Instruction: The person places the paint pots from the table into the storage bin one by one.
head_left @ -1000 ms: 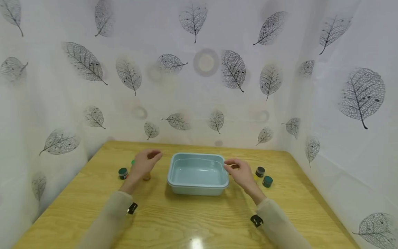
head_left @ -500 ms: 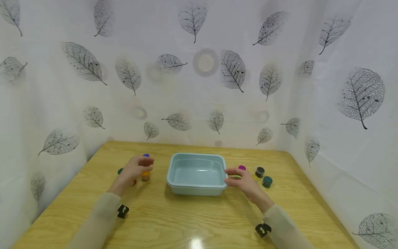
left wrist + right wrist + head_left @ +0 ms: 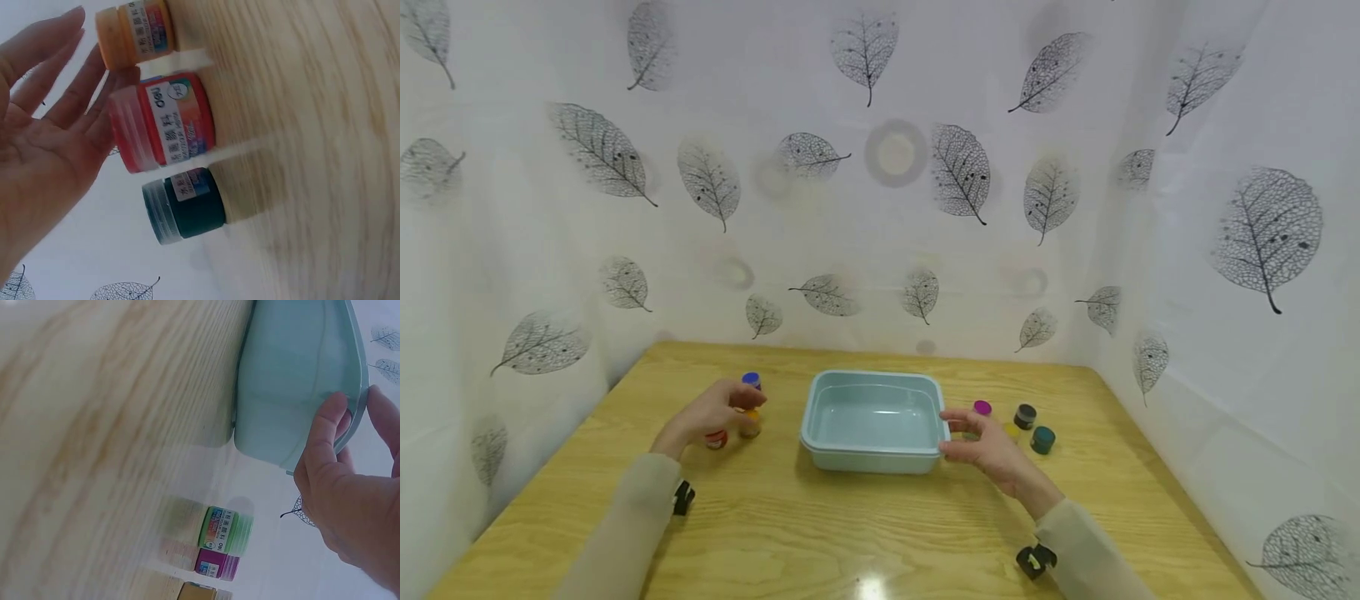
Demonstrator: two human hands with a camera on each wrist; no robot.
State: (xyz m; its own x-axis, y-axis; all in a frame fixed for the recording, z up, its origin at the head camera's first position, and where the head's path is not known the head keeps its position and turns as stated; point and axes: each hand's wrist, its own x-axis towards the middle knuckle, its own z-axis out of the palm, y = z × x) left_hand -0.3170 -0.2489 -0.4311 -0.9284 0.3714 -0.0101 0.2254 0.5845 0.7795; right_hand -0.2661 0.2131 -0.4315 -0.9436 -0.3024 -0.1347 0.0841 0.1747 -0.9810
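A pale blue plastic basin [image 3: 880,462] stands on the wooden table. My right hand [image 3: 992,454] is at its right rim; in the right wrist view that hand [image 3: 350,494] pinches the rim, one digit below the lip and another above. Over the paint jars on the left hovers my left hand [image 3: 711,412], its fingers spread. The left wrist view has this hand [image 3: 56,119] beside an orange paint jar [image 3: 134,34] and a red paint jar [image 3: 164,122], fingers loosely extended and not closed round either; contact is unclear. A dark green paint jar [image 3: 187,206] stands beside the red one.
A blue-capped jar [image 3: 751,380] stands behind my left hand. Right of the basin are magenta [image 3: 982,407], black [image 3: 1025,417], yellow [image 3: 1012,432] and dark green [image 3: 1042,440] jars, plus a light green jar [image 3: 225,530]. A leaf-print curtain [image 3: 880,208] surrounds the table [image 3: 820,533].
My left hand has moved left and lower, uncovering the blue, orange and red jars. My right hand has shifted slightly toward me along the basin's rim. The basin stays in place.
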